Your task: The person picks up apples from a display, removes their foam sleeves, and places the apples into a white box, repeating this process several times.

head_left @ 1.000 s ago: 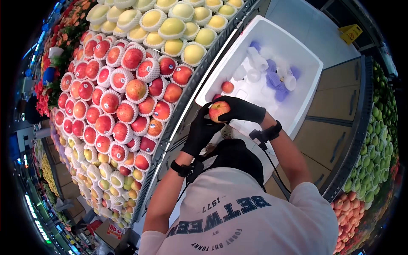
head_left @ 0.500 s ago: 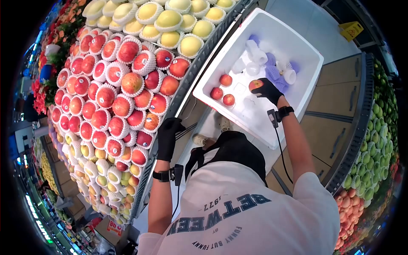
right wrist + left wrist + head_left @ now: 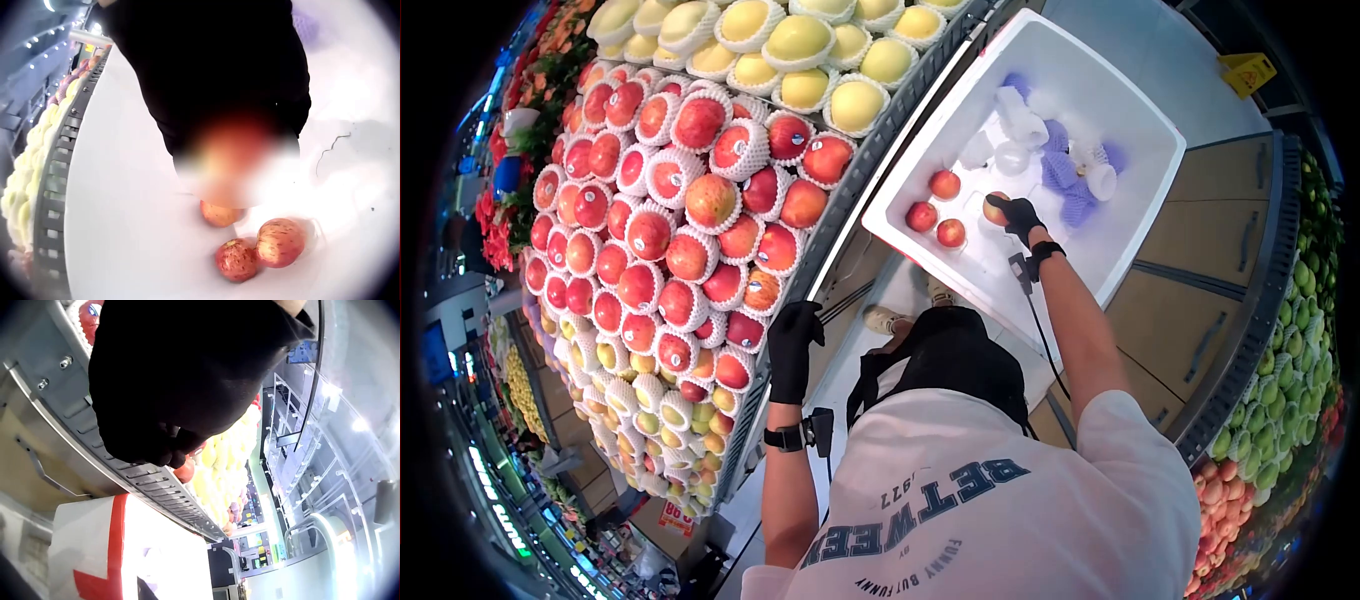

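Observation:
In the head view the black-gloved right hand [image 3: 1021,217] grips a red-yellow apple [image 3: 996,208] low inside a white foam box [image 3: 1138,160]. Three apples lie on the box floor to its left, one of them a red apple [image 3: 951,233]. The right wrist view shows the glove [image 3: 219,69] over a blurred apple [image 3: 237,144], with three apples beyond it. Beside the fruit display's edge, the gloved left hand [image 3: 794,345] hangs with fingers loosely curled, holding nothing; in the left wrist view this glove [image 3: 181,375] covers the upper middle.
Purple foam nets [image 3: 1060,172] and white foam nets [image 3: 1020,125] lie at the box's far end. Rows of netted red apples [image 3: 700,120] and yellow fruit [image 3: 798,40] fill the display on the left. Cabinets [image 3: 1190,330] stand to the right of the box.
The hands have parted: the right hand has carried the apple from beside the left hand into the box and lowered it. The left hand has drawn back to the display's edge.

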`<state>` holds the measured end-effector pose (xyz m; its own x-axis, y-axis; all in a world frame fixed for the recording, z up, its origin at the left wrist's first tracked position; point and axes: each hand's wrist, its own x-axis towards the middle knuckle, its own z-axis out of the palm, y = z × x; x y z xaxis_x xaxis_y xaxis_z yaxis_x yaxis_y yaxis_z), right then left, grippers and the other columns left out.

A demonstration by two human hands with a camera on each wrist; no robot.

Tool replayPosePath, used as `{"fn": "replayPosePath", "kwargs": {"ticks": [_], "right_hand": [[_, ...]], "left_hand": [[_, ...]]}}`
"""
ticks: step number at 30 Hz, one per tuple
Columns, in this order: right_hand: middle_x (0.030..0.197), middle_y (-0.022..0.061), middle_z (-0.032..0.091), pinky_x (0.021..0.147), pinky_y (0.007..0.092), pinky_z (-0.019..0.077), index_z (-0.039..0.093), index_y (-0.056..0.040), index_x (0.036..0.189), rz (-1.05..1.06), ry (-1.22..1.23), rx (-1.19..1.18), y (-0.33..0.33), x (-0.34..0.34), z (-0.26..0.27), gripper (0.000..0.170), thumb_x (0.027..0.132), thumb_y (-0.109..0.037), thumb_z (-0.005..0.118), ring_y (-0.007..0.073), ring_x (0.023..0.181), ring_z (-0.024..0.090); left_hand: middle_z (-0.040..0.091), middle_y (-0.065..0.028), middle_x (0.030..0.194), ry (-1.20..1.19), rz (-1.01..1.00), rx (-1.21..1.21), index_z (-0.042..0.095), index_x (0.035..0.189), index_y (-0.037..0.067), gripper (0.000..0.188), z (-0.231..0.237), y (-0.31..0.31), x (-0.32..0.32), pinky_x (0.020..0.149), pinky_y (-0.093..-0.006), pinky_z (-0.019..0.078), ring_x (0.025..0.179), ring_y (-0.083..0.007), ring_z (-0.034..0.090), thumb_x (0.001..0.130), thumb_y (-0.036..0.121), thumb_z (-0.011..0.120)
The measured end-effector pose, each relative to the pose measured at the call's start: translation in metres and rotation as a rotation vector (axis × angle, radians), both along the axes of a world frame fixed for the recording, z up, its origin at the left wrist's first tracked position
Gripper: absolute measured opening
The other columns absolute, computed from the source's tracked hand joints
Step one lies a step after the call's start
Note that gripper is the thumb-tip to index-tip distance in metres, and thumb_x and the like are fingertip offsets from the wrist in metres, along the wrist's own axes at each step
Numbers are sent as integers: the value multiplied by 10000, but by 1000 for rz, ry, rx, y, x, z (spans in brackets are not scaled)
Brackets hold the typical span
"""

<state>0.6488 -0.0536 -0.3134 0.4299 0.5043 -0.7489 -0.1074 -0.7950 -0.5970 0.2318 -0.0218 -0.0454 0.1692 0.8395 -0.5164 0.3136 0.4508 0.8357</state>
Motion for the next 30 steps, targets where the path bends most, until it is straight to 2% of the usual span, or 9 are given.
{"fn": "replayPosePath", "kwargs": {"ticks": [4, 6, 7, 10, 13, 19, 22, 26, 30], "right_hand": [[786, 112, 638, 500, 299, 513, 627, 32, 900, 15, -92, 62, 7, -10, -27, 603, 596, -460, 794, 182, 611, 622], [840, 139, 644, 493, 281, 526, 616, 39, 940, 71, -199, 35, 12, -12, -74, 559, 614, -372, 811, 185, 626, 633], [882, 141, 649, 596, 301, 542, 610, 27, 965, 119, -281, 24, 13, -9, -108, 622, 580, -414, 818, 199, 710, 644], [942, 145, 651, 736, 322, 529, 594, 6, 1003, 176, -389, -10, 18, -17, -63, 690, 560, -475, 811, 231, 833, 642], [1005, 141, 641, 843, 332, 489, 562, -11, 1063, 158, -389, -89, 26, -21, -63, 760, 547, -517, 800, 256, 947, 618], [1047, 168, 616, 847, 368, 504, 505, -9, 1123, 103, -458, 12, 37, -34, -70, 810, 503, -423, 824, 309, 985, 605], [1200, 187, 536, 928, 357, 460, 448, 1, 1236, 139, -492, 54, 40, -36, -91, 892, 526, -366, 844, 303, 1109, 535], [1245, 190, 500, 971, 356, 436, 417, -3, 1288, 127, -526, 74, 43, -41, -100, 921, 530, -295, 851, 302, 1152, 502], [1277, 178, 482, 999, 357, 414, 411, -26, 1306, 141, -510, 89, 41, -40, -107, 917, 541, -276, 852, 295, 1184, 480]], "left_hand": [[512, -12, 634, -5, 44, -15, 603, 960, -12, 213, -1, -3, -1, 535, -214, 386, 558, -80, 482, 931, 173, 501], [510, -12, 628, 9, 53, -26, 599, 966, -6, 206, -1, -4, -2, 529, -209, 383, 553, -80, 485, 928, 168, 495], [511, -12, 628, 18, 57, -34, 596, 971, -7, 210, -1, -5, -3, 530, -209, 383, 554, -81, 487, 929, 171, 493], [514, -14, 625, 32, 77, -50, 591, 975, -8, 219, -1, -7, -3, 528, -210, 382, 554, -84, 491, 932, 182, 490], [517, -13, 622, 59, 97, -64, 587, 965, -6, 222, -3, -9, -6, 523, -212, 377, 554, -85, 495, 934, 191, 491], [534, -25, 641, 59, 135, -105, 595, 974, -18, 212, 0, -14, -6, 538, -218, 384, 571, -92, 495, 934, 166, 498], [536, -25, 642, 85, 143, -104, 597, 978, -15, 207, 3, -15, -5, 539, -216, 383, 573, -90, 495, 932, 162, 499], [540, -26, 646, 130, 138, -110, 594, 982, -15, 206, 7, -14, -2, 546, -218, 388, 576, -93, 499, 932, 159, 498], [541, -31, 654, 62, 167, -143, 588, 986, -16, 201, -1, -18, -7, 565, -223, 399, 590, -99, 506, 930, 153, 496]]}}
